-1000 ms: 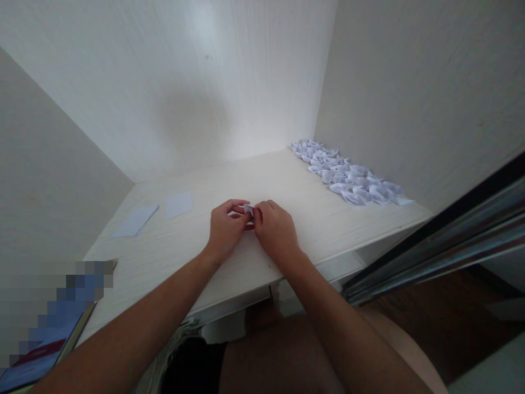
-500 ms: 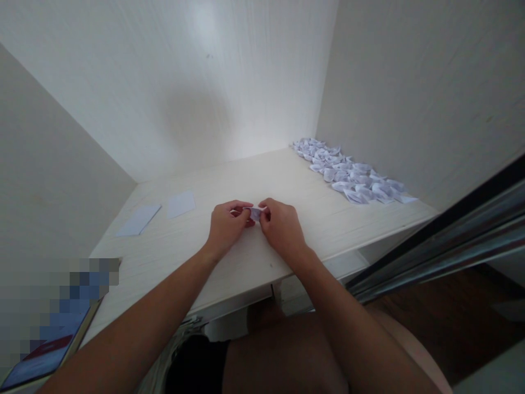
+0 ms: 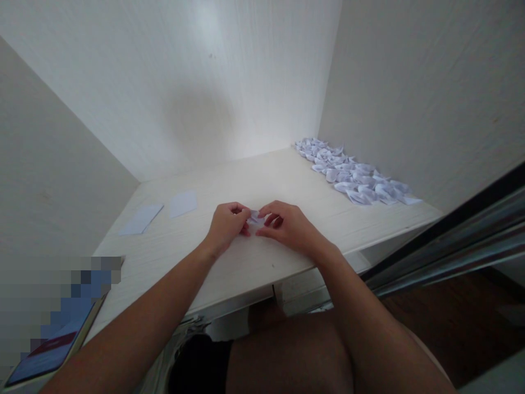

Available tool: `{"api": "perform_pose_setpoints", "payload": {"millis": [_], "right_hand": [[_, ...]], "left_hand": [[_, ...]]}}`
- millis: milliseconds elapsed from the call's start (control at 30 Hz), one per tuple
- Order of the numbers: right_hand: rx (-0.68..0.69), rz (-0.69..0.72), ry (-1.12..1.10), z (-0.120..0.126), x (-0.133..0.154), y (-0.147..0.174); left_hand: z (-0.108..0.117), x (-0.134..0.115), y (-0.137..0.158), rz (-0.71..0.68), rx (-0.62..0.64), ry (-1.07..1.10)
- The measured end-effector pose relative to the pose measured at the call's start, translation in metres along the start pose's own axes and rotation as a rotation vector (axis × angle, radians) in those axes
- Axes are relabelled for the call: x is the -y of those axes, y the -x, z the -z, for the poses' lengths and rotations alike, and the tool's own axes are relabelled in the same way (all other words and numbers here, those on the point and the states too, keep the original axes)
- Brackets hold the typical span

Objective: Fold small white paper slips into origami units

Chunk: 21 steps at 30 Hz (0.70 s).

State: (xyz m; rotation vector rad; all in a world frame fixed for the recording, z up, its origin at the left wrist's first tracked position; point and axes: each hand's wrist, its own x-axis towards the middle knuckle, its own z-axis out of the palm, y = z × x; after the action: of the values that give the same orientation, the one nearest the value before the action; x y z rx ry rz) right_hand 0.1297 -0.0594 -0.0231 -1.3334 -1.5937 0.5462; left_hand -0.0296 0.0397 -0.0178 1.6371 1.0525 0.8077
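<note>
In the middle of the head view, a small piece of folded white paper point(image 3: 255, 218) is held between my hands, just above the tabletop. My left hand point(image 3: 229, 223) pinches its left side between thumb and fingers. On the right side, my right hand point(image 3: 289, 223) has its index finger and thumb apart, with the paper's right part between them and the curled fingers at its edge. The fingers partly hide the paper, and the exact folds are too small to make out.
A long cluster of folded white paper pieces point(image 3: 356, 178) lies along the right wall. To the left are a stack of white paper point(image 3: 141, 219) and another flat sheet point(image 3: 183, 203). A screen device point(image 3: 53, 347), partly pixelated, stands at the table's point(image 3: 241, 268) left front edge.
My right hand has loosened from a tight pinch, its thumb and index finger spreading apart at the paper. My left hand stays on the paper, which now shows a different side.
</note>
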Motion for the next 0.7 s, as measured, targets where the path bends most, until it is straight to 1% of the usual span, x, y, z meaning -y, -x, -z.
{"api": "perform_pose_setpoints", "payload": {"millis": [100, 167, 200, 267, 300, 367, 433, 500, 567, 700], "right_hand": [[0.016, 0.017, 0.092, 0.000, 0.000, 0.000], [0.005, -0.010, 0.149, 0.002, 0.000, -0.002], [0.006, -0.029, 0.152, 0.005, 0.000, -0.002], [0.040, -0.072, 0.089, 0.013, -0.001, -0.003], [0.075, -0.095, 0.034, 0.018, -0.002, -0.003], [0.169, -0.141, -0.077, 0.030, -0.004, -0.001], [0.264, -0.176, -0.160, 0.040, -0.005, 0.001], [0.349, -0.191, -0.205, 0.047, -0.005, 0.003], [0.415, -0.192, -0.230, 0.051, -0.003, 0.004], [0.485, -0.178, -0.243, 0.054, -0.001, 0.003]], "left_hand": [[0.001, 0.000, -0.001, 0.023, 0.012, 0.007], [0.004, -0.005, 0.000, 0.000, 0.072, 0.029], [0.008, -0.008, 0.001, -0.026, 0.126, 0.046], [0.016, -0.015, 0.003, -0.115, 0.323, 0.094], [0.020, -0.017, 0.004, -0.135, 0.427, 0.093], [0.027, -0.020, 0.005, -0.124, 0.587, 0.055], [0.030, -0.019, 0.007, -0.077, 0.688, -0.003], [0.029, -0.018, 0.009, -0.039, 0.733, -0.028], [0.026, -0.017, 0.012, -0.017, 0.746, -0.005], [0.020, -0.019, 0.015, 0.026, 0.786, 0.041]]}}
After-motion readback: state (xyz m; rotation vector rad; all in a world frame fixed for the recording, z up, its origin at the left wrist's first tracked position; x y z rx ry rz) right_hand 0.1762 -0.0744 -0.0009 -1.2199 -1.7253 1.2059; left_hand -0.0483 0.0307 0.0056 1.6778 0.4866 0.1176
